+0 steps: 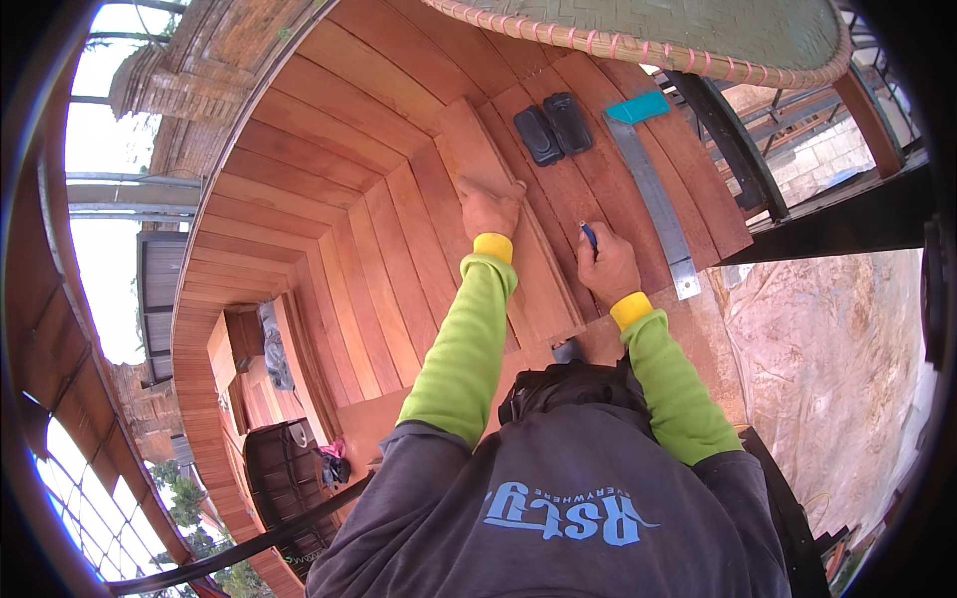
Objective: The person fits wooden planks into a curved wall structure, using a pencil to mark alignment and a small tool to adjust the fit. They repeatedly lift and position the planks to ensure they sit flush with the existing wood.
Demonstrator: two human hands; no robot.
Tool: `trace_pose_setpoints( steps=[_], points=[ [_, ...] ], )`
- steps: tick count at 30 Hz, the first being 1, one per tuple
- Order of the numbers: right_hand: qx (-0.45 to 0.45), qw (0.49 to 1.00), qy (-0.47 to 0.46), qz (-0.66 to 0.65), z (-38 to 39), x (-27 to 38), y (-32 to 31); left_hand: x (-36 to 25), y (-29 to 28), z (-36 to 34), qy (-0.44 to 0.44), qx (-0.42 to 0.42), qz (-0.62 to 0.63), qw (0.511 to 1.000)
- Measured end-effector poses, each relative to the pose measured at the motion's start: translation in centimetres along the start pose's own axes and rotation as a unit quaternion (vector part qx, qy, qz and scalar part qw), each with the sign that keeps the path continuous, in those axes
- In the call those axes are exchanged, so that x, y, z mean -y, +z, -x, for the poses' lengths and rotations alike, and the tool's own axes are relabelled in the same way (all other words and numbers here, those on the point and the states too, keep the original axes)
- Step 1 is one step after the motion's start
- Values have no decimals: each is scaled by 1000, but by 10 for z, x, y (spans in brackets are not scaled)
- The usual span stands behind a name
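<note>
A loose reddish-brown plank (pixel 538 264) lies on the wooden boards in front of me. My left hand (pixel 491 209) rests on this plank near its right edge, fingers spread and nothing seen in them. Just right of the plank, my right hand (pixel 610 269) is closed around a short blue pen (pixel 589 235), its tip showing above the fingers. Farther right lies a try square with a long metal blade (pixel 648 189) and a turquoise handle (pixel 638 108). A black two-part case (pixel 553 130) sits on the boards beyond both hands.
A woven tray (pixel 688 35) with a bound rim overhangs the far edge. Dark metal beams (pixel 733 140) stand at the right. Curved wooden planking (pixel 289 189) rises on the left. Lower left are a wooden box frame (pixel 299 369) and a dark crate (pixel 284 478).
</note>
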State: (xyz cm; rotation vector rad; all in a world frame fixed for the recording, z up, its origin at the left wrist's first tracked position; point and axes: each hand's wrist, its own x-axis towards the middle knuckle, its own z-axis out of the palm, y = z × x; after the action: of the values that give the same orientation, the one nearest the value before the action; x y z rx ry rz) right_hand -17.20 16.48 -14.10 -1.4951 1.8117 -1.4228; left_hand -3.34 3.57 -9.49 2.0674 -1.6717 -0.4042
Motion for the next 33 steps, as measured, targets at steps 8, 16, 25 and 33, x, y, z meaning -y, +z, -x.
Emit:
trace_pose_setpoints(
  steps=[8, 16, 25, 33],
  points=[
    [5, 1000, 3, -9, -1, 6, -2, -15, -10, 3, -51, 29, 12, 998],
    [-9, 1000, -9, -13, 0, 5, -2, -7, -4, 1, -23, 20, -24, 999],
    [0, 1000, -4, -10, -1, 9, -4, -18, -13, 5, -66, 42, 12, 997],
    [3, 1000, -5, -9, -1, 8, -5, -15, -9, 4, -65, 35, 6, 997]
  ],
)
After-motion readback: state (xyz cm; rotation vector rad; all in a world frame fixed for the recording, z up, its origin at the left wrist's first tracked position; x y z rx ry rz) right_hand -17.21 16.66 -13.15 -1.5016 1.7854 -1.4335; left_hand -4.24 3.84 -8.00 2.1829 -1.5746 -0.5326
